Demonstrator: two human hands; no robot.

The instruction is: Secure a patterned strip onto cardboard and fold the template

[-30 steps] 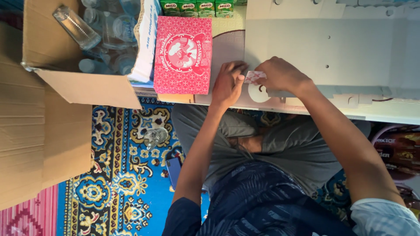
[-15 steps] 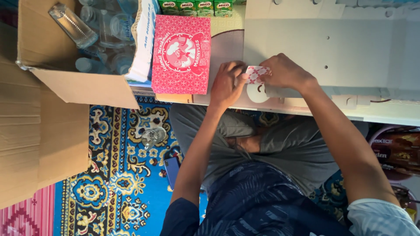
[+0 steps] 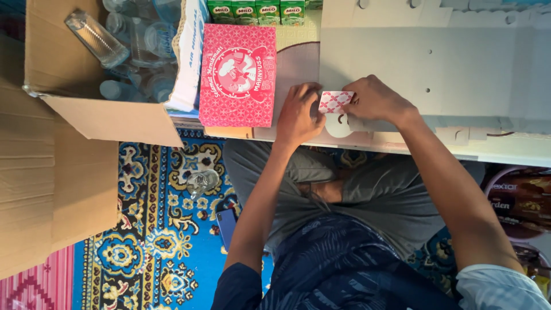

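Both hands meet over a small pink-and-white patterned flap [image 3: 334,101] of folded card. The left hand [image 3: 298,115] is curled with its fingers bent down onto the flap's left edge, and the right hand [image 3: 376,100] pinches the flap's right edge between thumb and fingers. The flap lies on a flat white cardboard sheet [image 3: 430,63] that runs away to the right of the right hand; whether the flap is part of that sheet is hard to tell from here. Just left of the left hand lies a pink box [image 3: 237,74] with a round white emblem. Farther left, an open brown carton [image 3: 86,109] holds clear plastic bottles [image 3: 97,39]. Below the hands, the person's grey-trousered lap rests over a blue patterned rug [image 3: 155,229].
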